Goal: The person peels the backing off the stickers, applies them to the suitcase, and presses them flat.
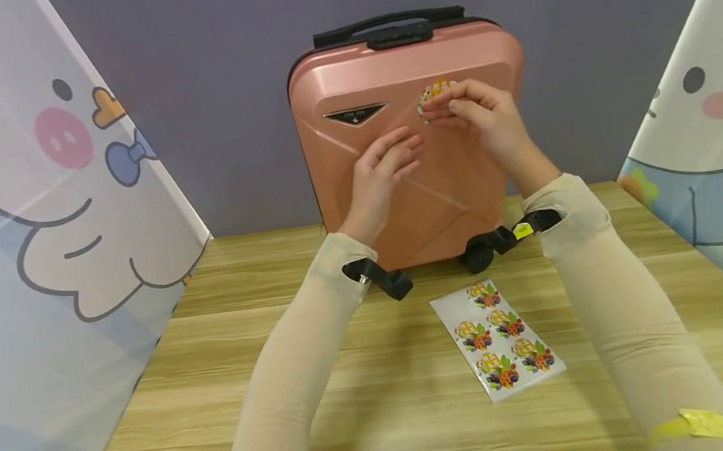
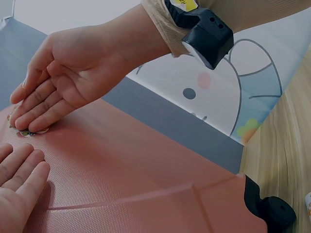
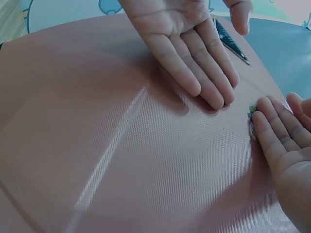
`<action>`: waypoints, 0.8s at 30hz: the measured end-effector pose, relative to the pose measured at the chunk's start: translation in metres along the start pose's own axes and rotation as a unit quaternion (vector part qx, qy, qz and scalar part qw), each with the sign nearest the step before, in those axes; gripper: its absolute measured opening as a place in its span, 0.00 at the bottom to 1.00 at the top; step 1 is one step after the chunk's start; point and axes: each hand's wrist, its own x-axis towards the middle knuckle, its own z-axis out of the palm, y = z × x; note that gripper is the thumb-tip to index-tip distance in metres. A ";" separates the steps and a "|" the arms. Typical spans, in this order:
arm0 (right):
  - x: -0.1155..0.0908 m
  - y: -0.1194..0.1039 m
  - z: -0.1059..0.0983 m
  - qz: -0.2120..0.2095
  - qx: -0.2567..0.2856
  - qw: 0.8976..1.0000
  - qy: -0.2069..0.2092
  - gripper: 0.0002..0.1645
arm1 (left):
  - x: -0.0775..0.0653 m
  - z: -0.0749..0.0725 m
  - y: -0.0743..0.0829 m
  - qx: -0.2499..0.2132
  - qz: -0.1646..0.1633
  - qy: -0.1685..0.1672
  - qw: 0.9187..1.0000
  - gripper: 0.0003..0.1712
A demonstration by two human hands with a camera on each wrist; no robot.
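Observation:
A pink hard-shell suitcase [image 1: 444, 183] stands upright against the grey backdrop. High on its front, right of the dark triangular badge [image 1: 355, 114], is a round colourful sticker [image 1: 434, 90]. My right hand [image 1: 490, 119] presses its straight fingers over the sticker, hiding part of it; only the rim shows beyond the fingertips in the left wrist view. Lower and to the left, my left hand [image 1: 382, 164] holds nothing, its fingers extended close to the suitcase front. Whether those fingers touch the shell I cannot tell.
A white sheet [image 1: 447, 310] with several fruit stickers lies on the wooden table [image 1: 380, 415] in front of the suitcase. A black wheel [image 1: 478, 256] shows under the case's right side. Cartoon-printed panels [image 1: 112, 213] stand at both sides.

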 end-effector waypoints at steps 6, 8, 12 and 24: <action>-0.005 0.003 -0.004 0.039 -0.007 0.999 -0.025 0.15 | 0.000 -0.002 -0.002 0.004 0.000 0.002 1.000 0.21; -0.006 0.003 -0.004 0.053 -0.003 0.998 -0.027 0.14 | 0.000 -0.002 -0.002 0.004 0.001 0.003 1.000 0.21; -0.010 0.003 -0.006 0.076 -0.007 0.997 -0.022 0.14 | 0.000 -0.003 -0.003 0.005 0.003 0.002 1.000 0.21; -0.034 0.003 -0.019 0.127 -0.083 0.987 -0.059 0.11 | -0.011 -0.005 -0.012 0.026 -0.016 -0.003 1.000 0.20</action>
